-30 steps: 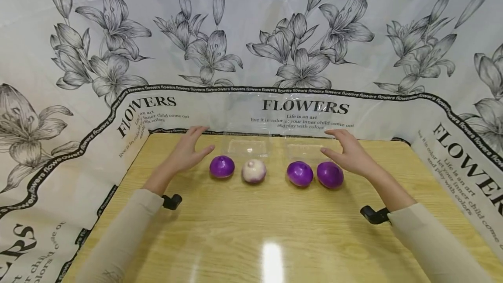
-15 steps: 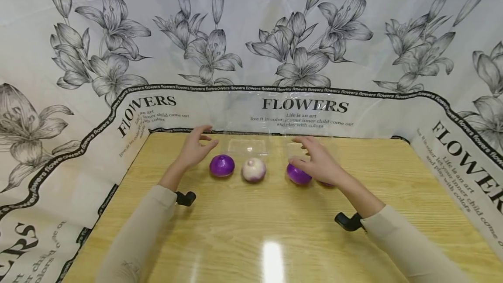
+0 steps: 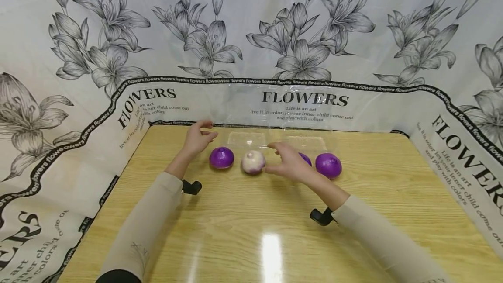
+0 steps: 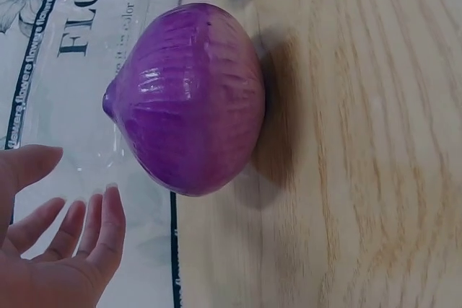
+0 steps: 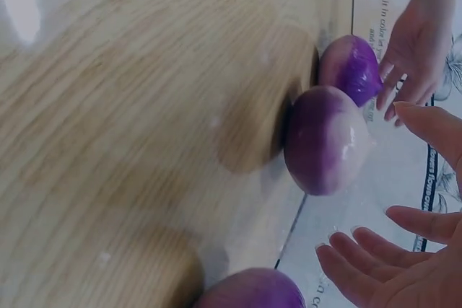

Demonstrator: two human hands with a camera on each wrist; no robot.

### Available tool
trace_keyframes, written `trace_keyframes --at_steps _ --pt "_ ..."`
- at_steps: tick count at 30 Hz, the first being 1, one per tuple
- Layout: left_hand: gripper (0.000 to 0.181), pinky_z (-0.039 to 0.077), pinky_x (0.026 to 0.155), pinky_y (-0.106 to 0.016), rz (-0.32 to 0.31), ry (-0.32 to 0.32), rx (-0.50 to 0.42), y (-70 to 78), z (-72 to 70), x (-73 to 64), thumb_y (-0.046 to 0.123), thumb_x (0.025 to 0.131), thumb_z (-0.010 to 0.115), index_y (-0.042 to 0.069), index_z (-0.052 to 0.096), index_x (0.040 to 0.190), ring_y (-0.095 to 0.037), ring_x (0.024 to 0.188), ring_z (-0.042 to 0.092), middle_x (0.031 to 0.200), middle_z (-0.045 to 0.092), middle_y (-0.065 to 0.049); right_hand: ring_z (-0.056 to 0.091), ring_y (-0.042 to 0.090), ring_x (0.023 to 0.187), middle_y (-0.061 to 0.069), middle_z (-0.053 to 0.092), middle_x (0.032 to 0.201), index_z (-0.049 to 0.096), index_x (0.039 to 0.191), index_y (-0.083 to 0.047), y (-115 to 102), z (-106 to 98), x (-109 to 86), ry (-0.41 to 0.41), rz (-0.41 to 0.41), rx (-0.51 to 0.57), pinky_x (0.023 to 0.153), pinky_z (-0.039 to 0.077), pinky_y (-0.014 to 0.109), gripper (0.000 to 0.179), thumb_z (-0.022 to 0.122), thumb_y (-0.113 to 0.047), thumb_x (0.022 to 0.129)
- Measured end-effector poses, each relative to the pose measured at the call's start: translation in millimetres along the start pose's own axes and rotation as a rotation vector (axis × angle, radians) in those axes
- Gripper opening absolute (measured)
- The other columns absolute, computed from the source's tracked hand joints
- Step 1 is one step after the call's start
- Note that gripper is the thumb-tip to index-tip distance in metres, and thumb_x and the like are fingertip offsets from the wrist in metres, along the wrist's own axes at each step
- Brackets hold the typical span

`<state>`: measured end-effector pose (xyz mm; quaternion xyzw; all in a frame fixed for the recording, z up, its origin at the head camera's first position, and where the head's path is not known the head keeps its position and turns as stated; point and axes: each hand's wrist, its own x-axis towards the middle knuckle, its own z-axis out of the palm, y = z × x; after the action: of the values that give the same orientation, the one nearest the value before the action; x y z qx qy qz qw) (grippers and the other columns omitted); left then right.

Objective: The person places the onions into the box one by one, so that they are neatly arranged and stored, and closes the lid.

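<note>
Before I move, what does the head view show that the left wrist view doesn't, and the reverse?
Only head: the right hand, the purple onion it partly hides, the rightmost purple onion, both sleeves.
Only left wrist: the thumb and four fingers of the left hand, each distinct.
Both: that hand, the leftmost purple onion, pale onion (cropped in left wrist), wooden table, flowered cloth.

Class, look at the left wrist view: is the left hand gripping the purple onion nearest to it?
No, a visible gap separates the left hand from the purple onion.
</note>
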<state>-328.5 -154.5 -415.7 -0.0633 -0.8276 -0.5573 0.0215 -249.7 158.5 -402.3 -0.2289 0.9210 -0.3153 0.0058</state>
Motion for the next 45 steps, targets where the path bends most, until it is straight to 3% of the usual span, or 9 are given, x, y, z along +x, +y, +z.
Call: trace_keyframes --at_steps 7,16,20,31,45 --pt "0.053 0.059 0.097 -0.038 -0.100 -0.005 -0.120 -2.2 6.5 11.2 0.006 0.100 0.066 -0.007 0.044 0.147 -0.040 0.122 0.059 0.142 0.048 -0.027 0.057 0.043 0.121 0.029 0.054 0.140 0.049 0.143 0.007 -1.6 16.8 10.1 -0.023 0.017 -0.021 0.102 0.052 0.055 0.079 0.087 -0.024 0.082" --pt "0.053 0.056 0.103 -0.042 -0.207 -0.078 -0.235 -3.2 16.7 23.5 0.005 0.102 0.061 -0.009 0.039 0.148 -0.043 0.129 0.053 0.140 0.043 -0.028 0.057 0.040 0.121 0.024 0.057 0.136 0.053 0.141 0.003 -5.6 31.3 18.8 -0.008 0.080 -0.004 0.105 0.051 0.054 0.076 0.089 -0.025 0.080" --pt "0.052 0.055 0.104 -0.041 -0.252 -0.121 -0.250 -6.2 20.4 27.5 0.005 0.104 0.058 -0.009 0.038 0.150 -0.043 0.129 0.054 0.140 0.046 -0.028 0.058 0.037 0.121 0.019 0.059 0.134 0.054 0.141 -0.002 -5.2 38.7 20.5 -0.015 0.112 -0.022 0.104 0.052 0.052 0.075 0.088 -0.029 0.081" --pt "0.050 0.055 0.105 -0.040 -0.324 -0.159 -0.256 -7.6 23.7 28.7 0.005 0.104 0.056 -0.010 0.040 0.148 -0.044 0.127 0.055 0.142 0.048 -0.030 0.063 0.031 0.104 0.015 0.062 0.122 0.055 0.141 -0.008 -8.2 47.7 25.2 -0.026 0.121 -0.066 0.084 0.059 0.046 0.073 0.087 -0.036 0.081" --pt "0.043 0.057 0.100 -0.038 -0.381 -0.142 -0.300 -12.2 22.9 33.3 0.004 0.102 0.060 -0.009 0.050 0.142 -0.040 0.125 0.058 0.138 0.051 -0.026 0.064 0.029 0.100 0.014 0.066 0.109 0.060 0.120 -0.001 -11.7 44.1 30.3 -0.052 0.076 -0.034 0.088 0.058 0.043 0.056 0.090 -0.026 0.080"
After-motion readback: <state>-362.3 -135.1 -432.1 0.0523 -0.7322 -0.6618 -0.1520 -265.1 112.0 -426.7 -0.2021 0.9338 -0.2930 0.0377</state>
